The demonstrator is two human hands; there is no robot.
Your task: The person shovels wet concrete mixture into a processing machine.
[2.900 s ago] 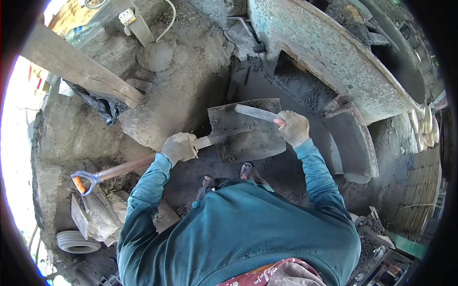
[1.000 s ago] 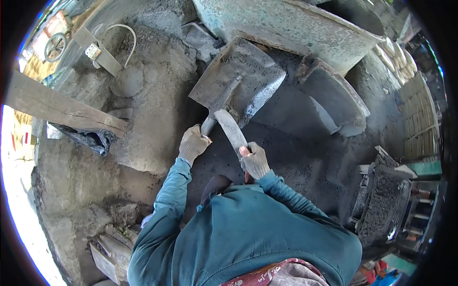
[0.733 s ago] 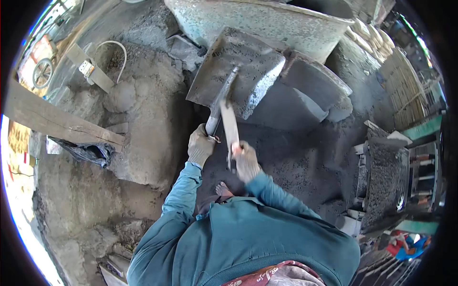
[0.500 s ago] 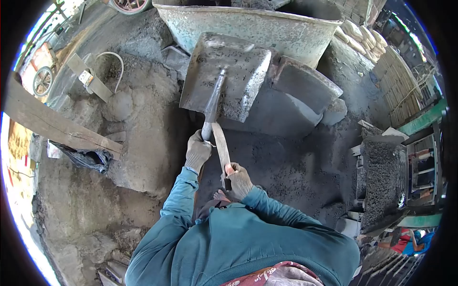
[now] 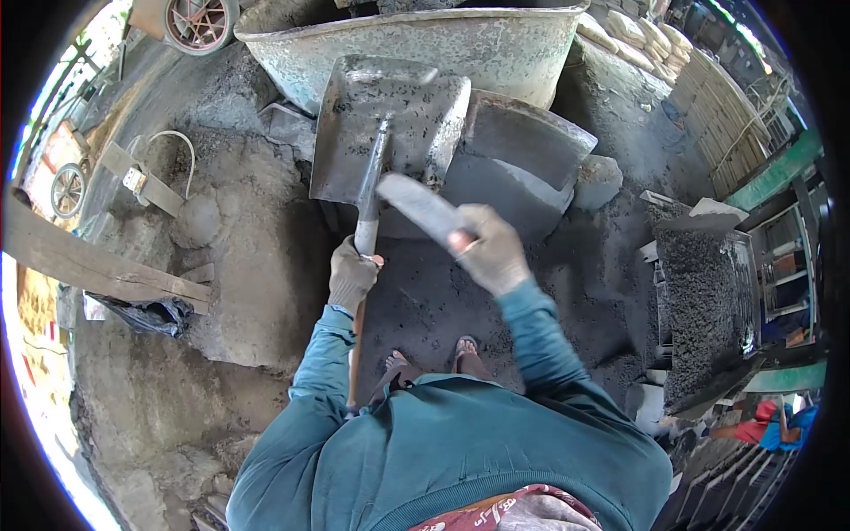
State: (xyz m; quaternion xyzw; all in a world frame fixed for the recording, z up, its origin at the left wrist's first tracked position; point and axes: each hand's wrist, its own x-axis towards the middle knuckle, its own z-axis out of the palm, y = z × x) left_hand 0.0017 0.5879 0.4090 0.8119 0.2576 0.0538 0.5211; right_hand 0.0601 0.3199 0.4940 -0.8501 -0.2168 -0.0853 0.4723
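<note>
My gloved left hand is wrapped round the lower socket of a shovel, whose wide metal pan faces up with dark crumbs stuck to it. The wooden shaft runs down beside my leg. In my gloved right hand is a long, flat, greyish blade, its tip pointing up and left close to the shovel's socket. Fingers and thumb close round its lower end, hiding the handle. The pan's upper part overlaps the front wall of a big worn tub in this view.
A curved slab leans below the tub beside a stone block. Rough concrete rises on the left, under a wooden beam. A bed of dark granular mix stands at right. Another person is far right.
My right hand has moved up and right with the blade, which now tilts further left. The shovel and my left hand sit slightly further left in view. Both my feet now show.
</note>
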